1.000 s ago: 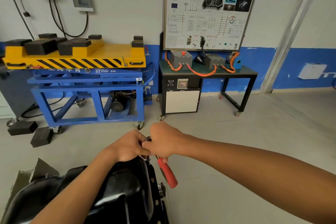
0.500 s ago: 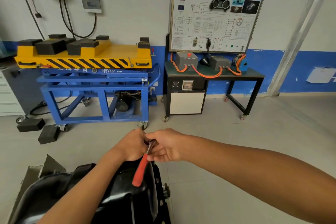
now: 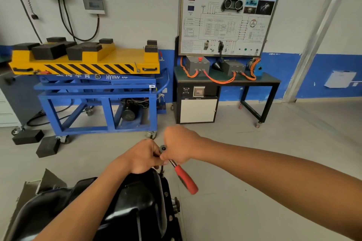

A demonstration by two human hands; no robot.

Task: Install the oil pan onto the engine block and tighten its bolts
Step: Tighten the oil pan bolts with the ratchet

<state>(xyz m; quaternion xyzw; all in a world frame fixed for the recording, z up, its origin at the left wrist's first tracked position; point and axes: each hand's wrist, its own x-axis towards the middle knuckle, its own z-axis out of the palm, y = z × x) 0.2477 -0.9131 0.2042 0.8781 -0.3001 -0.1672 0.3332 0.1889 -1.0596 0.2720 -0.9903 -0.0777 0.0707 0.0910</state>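
As the ratchet wrench (image 3: pixel 186 181) swung its red handle back rightward, the right hand (image 3: pixel 180 146) gripped its shank and the left hand (image 3: pixel 145 155) pinched its extension. The oil pan (image 3: pixel 137 197) sat near, centre-left, its far-edge bolt seemingly mid-tightening

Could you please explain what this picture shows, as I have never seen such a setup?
It is one view from a camera worn on a person's head, looking down at their bare hands; there is no robot. The black oil pan lies at the bottom. The right hand grips a red-handled ratchet near its head, and the left hand holds the head end steady above the pan's rim. Behind stand a yellow lift cart and a training board.
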